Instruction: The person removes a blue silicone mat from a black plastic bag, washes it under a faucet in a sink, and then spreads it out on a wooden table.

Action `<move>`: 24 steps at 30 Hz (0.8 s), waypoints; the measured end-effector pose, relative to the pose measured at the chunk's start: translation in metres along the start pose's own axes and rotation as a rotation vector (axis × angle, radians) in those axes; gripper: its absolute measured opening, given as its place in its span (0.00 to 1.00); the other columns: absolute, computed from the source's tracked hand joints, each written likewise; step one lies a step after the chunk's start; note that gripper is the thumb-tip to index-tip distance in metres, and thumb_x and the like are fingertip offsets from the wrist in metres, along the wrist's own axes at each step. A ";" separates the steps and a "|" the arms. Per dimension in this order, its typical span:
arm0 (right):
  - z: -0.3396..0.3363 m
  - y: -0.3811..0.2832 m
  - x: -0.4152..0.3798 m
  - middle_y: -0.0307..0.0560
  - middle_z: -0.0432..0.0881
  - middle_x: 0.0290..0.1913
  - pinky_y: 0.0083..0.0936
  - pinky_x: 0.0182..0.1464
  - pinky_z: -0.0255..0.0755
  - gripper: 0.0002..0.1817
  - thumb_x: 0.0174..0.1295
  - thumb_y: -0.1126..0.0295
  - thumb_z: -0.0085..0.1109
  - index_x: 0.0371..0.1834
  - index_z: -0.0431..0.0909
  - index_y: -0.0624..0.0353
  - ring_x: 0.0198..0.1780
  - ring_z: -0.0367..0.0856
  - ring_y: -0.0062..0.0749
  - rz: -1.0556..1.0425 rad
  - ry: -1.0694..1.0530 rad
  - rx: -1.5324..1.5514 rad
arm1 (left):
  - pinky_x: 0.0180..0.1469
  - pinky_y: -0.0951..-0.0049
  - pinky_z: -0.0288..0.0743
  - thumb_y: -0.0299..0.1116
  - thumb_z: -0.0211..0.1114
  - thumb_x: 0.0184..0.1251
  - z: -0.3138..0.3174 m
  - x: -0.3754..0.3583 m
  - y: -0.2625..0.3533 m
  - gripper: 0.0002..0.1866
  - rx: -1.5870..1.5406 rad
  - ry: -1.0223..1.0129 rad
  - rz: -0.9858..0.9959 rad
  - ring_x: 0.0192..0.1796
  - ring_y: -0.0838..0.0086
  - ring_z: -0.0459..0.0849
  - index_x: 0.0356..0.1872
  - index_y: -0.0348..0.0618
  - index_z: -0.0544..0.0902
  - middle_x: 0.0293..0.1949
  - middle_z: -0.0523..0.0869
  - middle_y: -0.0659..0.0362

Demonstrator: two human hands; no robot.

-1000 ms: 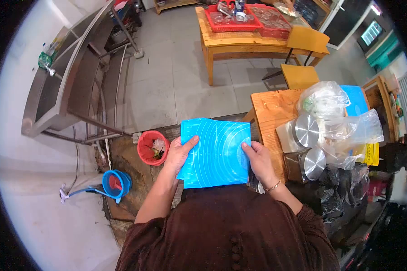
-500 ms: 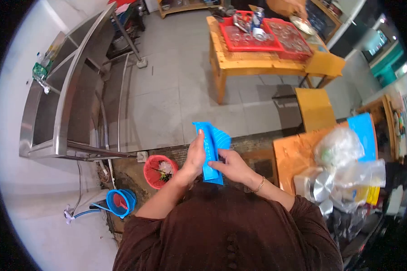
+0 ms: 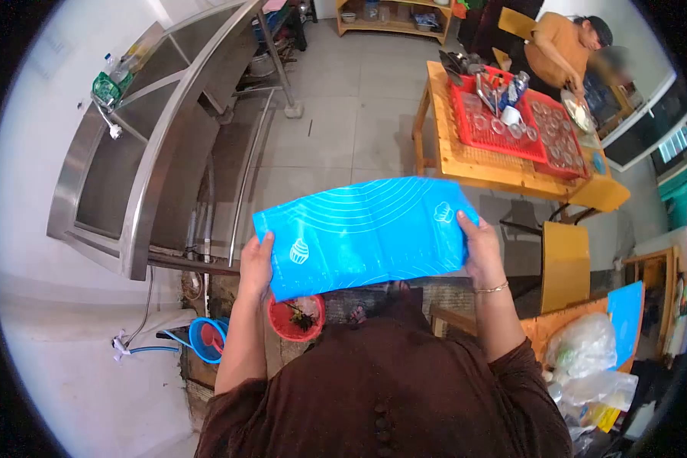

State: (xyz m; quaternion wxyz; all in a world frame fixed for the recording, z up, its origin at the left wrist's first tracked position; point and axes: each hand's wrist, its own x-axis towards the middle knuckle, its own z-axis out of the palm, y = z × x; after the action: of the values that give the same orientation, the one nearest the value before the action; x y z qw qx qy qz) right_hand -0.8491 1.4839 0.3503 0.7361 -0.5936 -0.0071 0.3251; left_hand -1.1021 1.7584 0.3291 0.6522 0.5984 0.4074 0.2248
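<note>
A blue baking mat (image 3: pixel 359 237) with white curved lines, a cupcake print and a chef's hat print hangs stretched out in front of me. My left hand (image 3: pixel 256 267) grips its left edge, thumb on the near face. At the opposite edge, my right hand (image 3: pixel 481 243) pinches the mat, thumb also on the front. Fingers behind the mat are hidden on both sides. The mat looks partly folded, its surface creased.
A metal sink stand (image 3: pixel 168 114) runs along the left wall. Below are a red basin (image 3: pixel 313 333) and a blue bucket (image 3: pixel 203 353). Ahead right, a wooden table (image 3: pixel 427 130) holds red crates (image 3: pixel 504 149); a co-worker (image 3: pixel 553 53) handles a plate. Plastic bags (image 3: pixel 584 343) lie at lower right.
The mat was narrow and folded between my close hands; now it is spread wide. My hands have moved apart, left and right. The view has turned slightly left.
</note>
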 end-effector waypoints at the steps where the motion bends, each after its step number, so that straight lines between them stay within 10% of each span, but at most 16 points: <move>1: 0.009 -0.013 0.002 0.44 0.80 0.40 0.25 0.42 0.74 0.13 0.60 0.66 0.56 0.43 0.75 0.64 0.39 0.78 0.26 -0.001 -0.025 0.028 | 0.32 0.77 0.72 0.38 0.55 0.66 -0.008 0.004 -0.004 0.12 0.238 -0.003 -0.004 0.28 0.81 0.76 0.40 0.39 0.75 0.28 0.80 0.62; 3: 0.030 -0.027 0.010 0.44 0.80 0.40 0.25 0.43 0.74 0.12 0.60 0.67 0.56 0.43 0.75 0.64 0.39 0.78 0.26 0.002 -0.068 0.050 | 0.36 0.75 0.74 0.36 0.60 0.61 -0.013 0.006 -0.008 0.15 0.518 -0.015 -0.147 0.32 0.78 0.77 0.44 0.36 0.74 0.33 0.80 0.56; 5: 0.059 -0.032 0.024 0.44 0.80 0.38 0.24 0.40 0.75 0.11 0.60 0.68 0.56 0.41 0.75 0.64 0.36 0.79 0.26 0.023 -0.199 0.087 | 0.39 0.73 0.74 0.35 0.65 0.56 0.005 0.006 -0.018 0.19 0.874 0.166 0.269 0.38 0.73 0.78 0.45 0.35 0.73 0.41 0.78 0.51; 9: 0.101 -0.016 0.068 0.43 0.80 0.33 0.23 0.34 0.74 0.09 0.60 0.67 0.55 0.37 0.76 0.62 0.31 0.79 0.25 0.217 -0.476 -0.016 | 0.43 0.73 0.76 0.28 0.66 0.54 0.077 0.009 0.041 0.24 0.298 -0.326 0.486 0.44 0.68 0.79 0.53 0.37 0.71 0.48 0.74 0.52; 12: 0.136 -0.007 0.101 0.41 0.79 0.29 0.20 0.28 0.71 0.10 0.61 0.64 0.54 0.32 0.75 0.60 0.26 0.77 0.23 0.313 -0.602 -0.096 | 0.44 0.71 0.76 0.28 0.66 0.54 0.111 0.033 0.065 0.24 0.434 -0.295 0.719 0.46 0.65 0.80 0.53 0.37 0.73 0.47 0.75 0.51; 24: 0.218 -0.067 0.197 0.40 0.79 0.33 0.18 0.37 0.71 0.15 0.60 0.65 0.56 0.43 0.73 0.67 0.32 0.76 0.20 0.231 -1.035 -0.320 | 0.38 0.69 0.74 0.23 0.54 0.55 0.114 0.129 0.114 0.12 0.326 0.018 0.568 0.33 0.65 0.81 0.41 0.38 0.78 0.30 0.81 0.52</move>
State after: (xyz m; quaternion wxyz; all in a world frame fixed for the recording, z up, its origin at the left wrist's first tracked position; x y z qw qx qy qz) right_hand -0.7484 1.7638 0.3991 0.4968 -0.4578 -0.3518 0.6480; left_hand -0.9157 1.8114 0.3995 0.4553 0.7828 0.2605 0.3349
